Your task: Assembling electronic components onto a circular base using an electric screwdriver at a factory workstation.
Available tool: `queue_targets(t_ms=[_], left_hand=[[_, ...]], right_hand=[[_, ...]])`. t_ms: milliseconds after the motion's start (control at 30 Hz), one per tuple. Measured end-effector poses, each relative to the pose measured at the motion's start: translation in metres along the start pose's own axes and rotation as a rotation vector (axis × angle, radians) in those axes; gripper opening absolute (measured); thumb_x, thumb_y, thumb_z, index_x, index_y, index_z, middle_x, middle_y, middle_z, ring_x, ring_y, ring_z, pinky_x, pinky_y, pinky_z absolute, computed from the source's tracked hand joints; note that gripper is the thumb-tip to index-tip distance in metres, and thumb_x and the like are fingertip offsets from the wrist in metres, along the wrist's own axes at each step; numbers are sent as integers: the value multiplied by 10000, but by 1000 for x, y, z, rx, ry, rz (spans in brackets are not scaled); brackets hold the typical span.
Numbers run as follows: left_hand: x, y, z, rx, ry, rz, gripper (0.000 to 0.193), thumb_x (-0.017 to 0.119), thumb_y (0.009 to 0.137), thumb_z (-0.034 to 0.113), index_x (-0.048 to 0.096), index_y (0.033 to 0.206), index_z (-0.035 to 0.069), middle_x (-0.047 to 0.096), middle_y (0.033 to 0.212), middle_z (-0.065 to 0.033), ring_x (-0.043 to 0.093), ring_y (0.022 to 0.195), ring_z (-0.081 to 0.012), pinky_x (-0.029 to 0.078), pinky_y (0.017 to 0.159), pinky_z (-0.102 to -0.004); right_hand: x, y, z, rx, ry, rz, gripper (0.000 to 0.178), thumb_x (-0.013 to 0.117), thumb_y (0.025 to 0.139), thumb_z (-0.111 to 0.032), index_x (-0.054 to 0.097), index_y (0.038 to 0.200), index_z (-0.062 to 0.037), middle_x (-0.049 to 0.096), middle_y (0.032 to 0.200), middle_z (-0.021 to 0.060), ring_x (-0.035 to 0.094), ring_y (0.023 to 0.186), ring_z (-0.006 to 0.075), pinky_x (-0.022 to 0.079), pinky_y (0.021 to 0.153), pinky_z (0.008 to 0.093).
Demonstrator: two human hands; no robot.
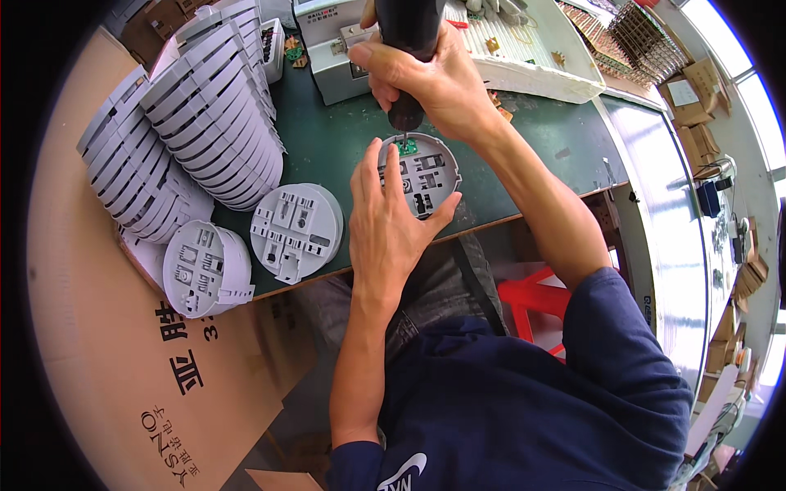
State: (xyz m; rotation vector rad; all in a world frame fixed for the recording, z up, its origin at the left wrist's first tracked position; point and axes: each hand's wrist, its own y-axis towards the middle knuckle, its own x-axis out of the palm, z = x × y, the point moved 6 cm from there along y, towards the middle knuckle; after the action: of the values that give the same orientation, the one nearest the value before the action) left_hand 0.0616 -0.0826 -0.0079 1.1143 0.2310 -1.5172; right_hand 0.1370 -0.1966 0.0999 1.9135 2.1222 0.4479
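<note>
The right hand [438, 82] grips a black cylindrical power screwdriver [408, 33] above a green circuit board [407, 148] in a round grey plastic housing [416, 175] on the green table [319, 139]; the left hand [389, 225] spreads across the housing's edge.

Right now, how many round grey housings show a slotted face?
3: one housing under the black driver, by the left hand; a second housing left of that hand; a third housing farther left. The stacks may hide more.

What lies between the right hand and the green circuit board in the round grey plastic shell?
The lower end of the black cylindrical screwdriver and its thin bit, in the head view.
</note>
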Motion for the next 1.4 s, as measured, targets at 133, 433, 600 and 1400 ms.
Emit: queue_targets(t_ms=[133,433,600,1400], left_hand=[[2,1,0,0,-7,18,900,802,823,536,513,1407,-85,450,1491,-230,482,1326,-410,455,1081,-479],[1,-2,-6,42,-5,68,1040,758,802,657,460,1436,-111,404,1529,-261,418,1380,-448,402,1134,-509],[-60,-9,23,181,59,8,952,847,776,464,446,1467,-53,371,1561,-244,373,1410,-470,366,1169,-532],[-134,-2,-7,24,35,47,979,880,763,268,362,1552,11,482,1381,-335,528,1274,-440,467,1070,-483]], right_hand=[[-1,5,4,-34,-25,-12,322,782,939,-254,574,1042,-31,582,687,15,560,553,90,444,499,257],[9,31,-1,20,-174,-82,340,756,973,-344,587,972,-49,616,693,13,578,580,92,450,522,263],[10,52,-11,-111,-122,76,332,734,992,-324,588,1031,-29,625,755,13,605,661,94,505,589,263],[-14,-127,42,-143,-1090,-200,780,810,729,-29,572,1456,-183,478,1539,151,484,1383,389,415,1163,480]])
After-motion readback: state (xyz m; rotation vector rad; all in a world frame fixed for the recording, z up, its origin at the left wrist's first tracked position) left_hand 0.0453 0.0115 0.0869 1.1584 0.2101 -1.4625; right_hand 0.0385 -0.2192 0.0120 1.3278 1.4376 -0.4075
